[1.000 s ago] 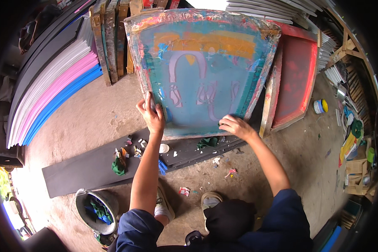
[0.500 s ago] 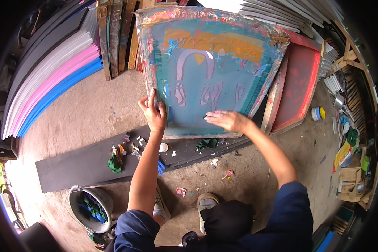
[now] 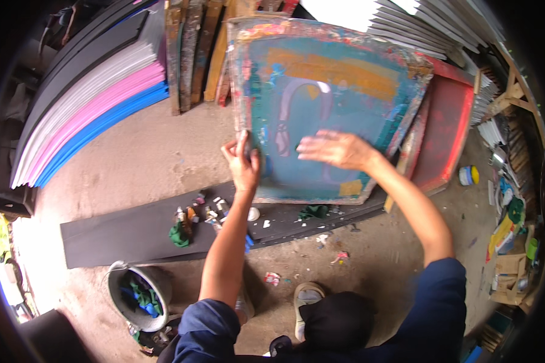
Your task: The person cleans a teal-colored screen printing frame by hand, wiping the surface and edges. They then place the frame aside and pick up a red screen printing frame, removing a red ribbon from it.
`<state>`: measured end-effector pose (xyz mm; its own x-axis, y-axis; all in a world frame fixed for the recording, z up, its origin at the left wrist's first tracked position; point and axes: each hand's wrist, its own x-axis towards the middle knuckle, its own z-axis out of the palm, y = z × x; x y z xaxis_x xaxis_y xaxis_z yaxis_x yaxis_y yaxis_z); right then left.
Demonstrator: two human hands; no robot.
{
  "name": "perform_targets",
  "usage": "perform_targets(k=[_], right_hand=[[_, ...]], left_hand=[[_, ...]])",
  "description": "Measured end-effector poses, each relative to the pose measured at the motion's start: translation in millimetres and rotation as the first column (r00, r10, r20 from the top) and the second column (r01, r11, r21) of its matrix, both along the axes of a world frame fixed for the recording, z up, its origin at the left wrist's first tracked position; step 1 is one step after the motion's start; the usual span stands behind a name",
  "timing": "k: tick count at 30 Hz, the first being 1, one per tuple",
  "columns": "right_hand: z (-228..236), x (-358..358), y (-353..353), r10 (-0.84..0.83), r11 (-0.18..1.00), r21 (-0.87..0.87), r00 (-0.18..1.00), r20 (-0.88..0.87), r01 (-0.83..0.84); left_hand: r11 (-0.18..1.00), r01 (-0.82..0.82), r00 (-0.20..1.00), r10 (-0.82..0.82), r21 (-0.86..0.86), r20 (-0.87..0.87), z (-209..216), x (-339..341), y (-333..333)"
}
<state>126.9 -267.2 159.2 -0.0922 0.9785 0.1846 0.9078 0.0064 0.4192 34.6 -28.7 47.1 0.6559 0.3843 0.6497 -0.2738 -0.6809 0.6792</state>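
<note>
A silk-screen printing frame [image 3: 345, 192] leans upright ahead of me, its teal mesh showing pale shapes and brown tape patches. My left hand [image 3: 243, 166] is closed around the frame's left edge. Over the lower middle of the mesh, my right hand [image 3: 338, 150] lies with its fingers stretched and blurred by motion. A small bit of dark green cloth [image 3: 298, 147] peeks out at its fingertips; the rest is hidden under the hand. Below the frame, a long black board [image 3: 121, 239] bears another green cloth [image 3: 313, 212], small tubes and a white round lid [image 3: 254, 214].
A red-meshed frame [image 3: 445, 127] leans behind at the right. Stacks of coloured sheets [image 3: 97, 115] stand far left, beside upright wooden frames [image 3: 191, 54]. A bucket of rags [image 3: 140, 296] is near my left foot. A yellow-lidded tub [image 3: 468, 175] sits on the right.
My right hand has moved up across the mesh, now covering some pale shapes. My left hand keeps its hold on the edge. The whole view has shifted, with things appearing farther right.
</note>
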Motion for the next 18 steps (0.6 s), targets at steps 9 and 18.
perform_targets(k=[9, 18], right_hand=[[-20, -26, 75, -0.424, 0.871, 0.259, 0.905, -0.033, 0.418], [47, 11, 69, -0.485, 0.784, 0.447, 0.874, 0.009, 0.431]], left_hand=[[0.999, 0.022, 0.999, -0.021, -0.030, 0.035, 1, -3, 4], [0.999, 0.029, 1.000, -0.028, -0.026, 0.014, 3, -4, 4]])
